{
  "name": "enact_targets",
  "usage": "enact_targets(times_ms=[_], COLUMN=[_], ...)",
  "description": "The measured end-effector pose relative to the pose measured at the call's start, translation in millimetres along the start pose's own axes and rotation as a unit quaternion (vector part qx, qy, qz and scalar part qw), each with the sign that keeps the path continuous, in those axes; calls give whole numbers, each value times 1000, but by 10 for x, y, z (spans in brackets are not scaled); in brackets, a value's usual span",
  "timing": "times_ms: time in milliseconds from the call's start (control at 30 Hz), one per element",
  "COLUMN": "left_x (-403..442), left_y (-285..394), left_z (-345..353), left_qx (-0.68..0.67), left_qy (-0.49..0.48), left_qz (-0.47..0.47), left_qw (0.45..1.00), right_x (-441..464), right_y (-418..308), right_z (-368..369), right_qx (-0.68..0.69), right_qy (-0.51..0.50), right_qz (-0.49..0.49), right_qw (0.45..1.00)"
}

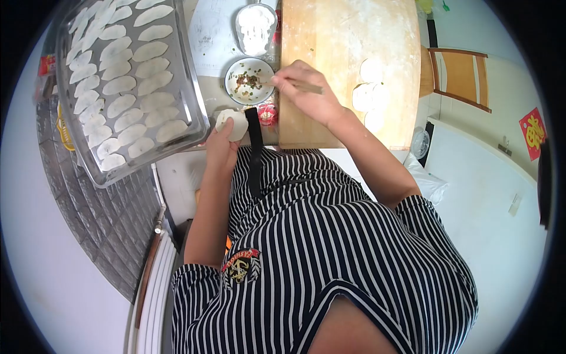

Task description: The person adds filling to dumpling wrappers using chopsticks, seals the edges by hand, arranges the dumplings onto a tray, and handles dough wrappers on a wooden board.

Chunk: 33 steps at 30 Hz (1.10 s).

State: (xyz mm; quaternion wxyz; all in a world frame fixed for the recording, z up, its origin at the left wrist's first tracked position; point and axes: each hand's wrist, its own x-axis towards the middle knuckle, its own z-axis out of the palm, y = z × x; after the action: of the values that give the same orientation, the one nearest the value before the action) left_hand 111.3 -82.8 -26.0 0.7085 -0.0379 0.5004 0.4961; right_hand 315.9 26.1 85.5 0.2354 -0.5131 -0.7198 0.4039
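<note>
My left hand (221, 145) is closed on the edge of a round white dough wrapper (237, 125), thumb on top, just below the bowl. In my right hand (309, 93) are wooden chopsticks (311, 87), their tips down in a white bowl (227, 93) with a dark rim. Dark brown filling with green bits (247, 81) lies in the bowl, spread partly up its sides. Left of my left hand, a metal tray (197, 97) carries rows of folded dumplings (154, 68).
A floury wooden board (330, 35) lies to the right, with several dough wrappers (367, 94) on it. Behind the bowl stands a clear scoop of white flour (255, 29). A black strap (254, 153) hangs over the table edge by my left hand. A white radiator (156, 283) is at lower left.
</note>
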Motion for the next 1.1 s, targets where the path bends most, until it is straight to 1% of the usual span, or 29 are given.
enact_targets(times_ms=[67, 100, 167, 200, 267, 300, 367, 400, 433, 467, 533, 600, 733, 800, 867, 933, 1000, 1100], left_x=[49, 81, 139, 144, 138, 149, 161, 148, 134, 125, 129, 117, 65, 40, 21, 36, 48, 43], left_y=[-67, -102, -175, -182, -192, -211, -239, -241, -244, -245, -276, -290, -307, -290, -267, -265, -260, -253], left_z=[26, 32, 51, 99, 193, 221, 261, 266, 272, 289, 299, 303, 457, 520, 548, 555, 566, 546], left_qx=[-15, -17, -67, -68, -126, -126, -153, -153, -155, -157, -154, -150, -164, -163, -173, -174, -176, -150], left_qy=[23, 25, 7, 8, -29, -28, -59, -57, -72, -88, -81, -76, -68, -71, -91, -81, -74, -62], left_qz=[16, 16, 32, 32, 50, 50, 71, 71, 70, 69, 69, 69, 91, 101, 105, 102, 98, 95], left_qw=[1000, 999, 997, 997, 990, 990, 984, 984, 983, 981, 982, 983, 980, 979, 975, 976, 977, 982], right_x=[-6, -9, -5, 1, -14, -49, -133, -164, -180, -185, -184, -162, -254, -293, -314, -333, -362, -431], right_y=[-11, 8, 60, 113, 222, 221, 207, 225, 243, 247, 263, 311, 318, 356, 338, 299, 244, 199], right_z=[-51, -56, -75, -65, -8, 12, 48, 77, 74, 61, 41, 37, 95, 135, 151, 148, 118, 94], right_qx=[89, 88, 145, 145, 70, 70, 71, 91, 92, 97, 103, 33, 43, 59, 61, 66, 87, 87], right_qy=[35, 31, 30, 29, 17, 16, -20, -15, -17, -9, -2, -7, -24, -29, -26, -22, -19, -14], right_qz=[80, 81, 102, 102, 41, 41, 52, 28, 29, 43, 58, -82, -107, -135, -137, -139, -86, -83], right_qw=[992, 992, 984, 984, 997, 997, 996, 995, 995, 994, 993, 996, 993, 989, 988, 988, 992, 993])
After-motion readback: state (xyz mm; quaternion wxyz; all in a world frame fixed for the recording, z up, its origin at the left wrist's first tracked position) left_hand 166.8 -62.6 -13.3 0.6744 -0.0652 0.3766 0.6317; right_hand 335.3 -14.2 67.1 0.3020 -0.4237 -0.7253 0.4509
